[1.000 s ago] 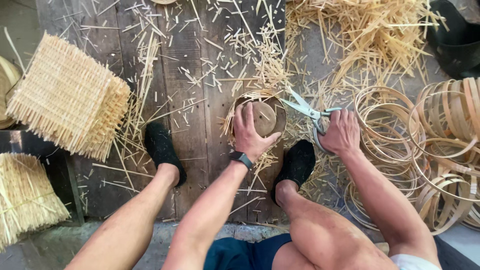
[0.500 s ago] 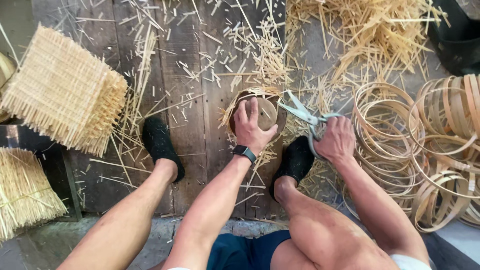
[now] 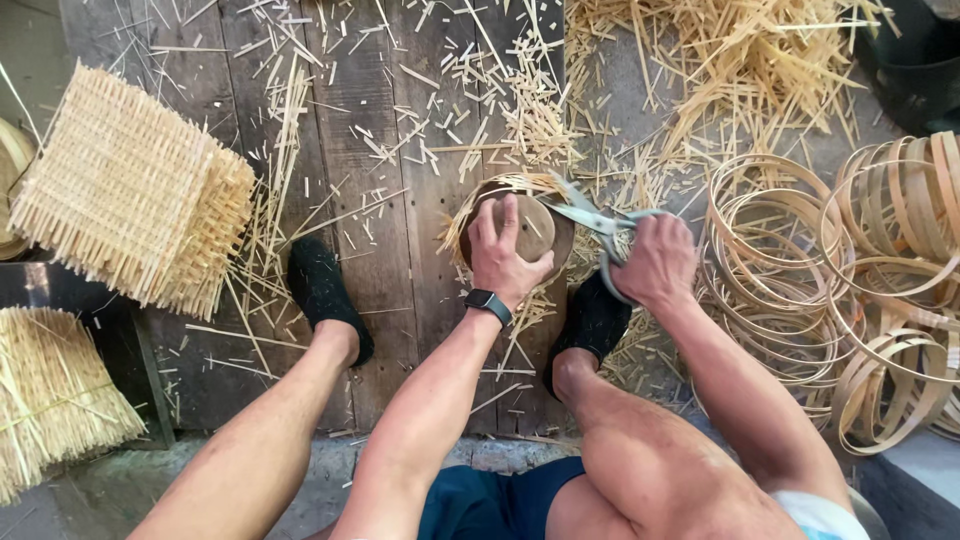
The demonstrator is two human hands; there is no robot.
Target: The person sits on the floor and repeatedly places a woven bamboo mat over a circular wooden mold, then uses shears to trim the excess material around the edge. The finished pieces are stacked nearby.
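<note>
Between the feet, the left hand (image 3: 508,262) presses the small woven disc (image 3: 520,228) flat while the right hand (image 3: 652,266) clenches scissors (image 3: 592,218) at its right rim — light, springy, brittle-edged, so probably best pinned from above.

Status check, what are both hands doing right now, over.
Left hand pressing round wooden form. Right hand gripping scissors, blades at woven strips. Offcuts litter floorboards.
</note>
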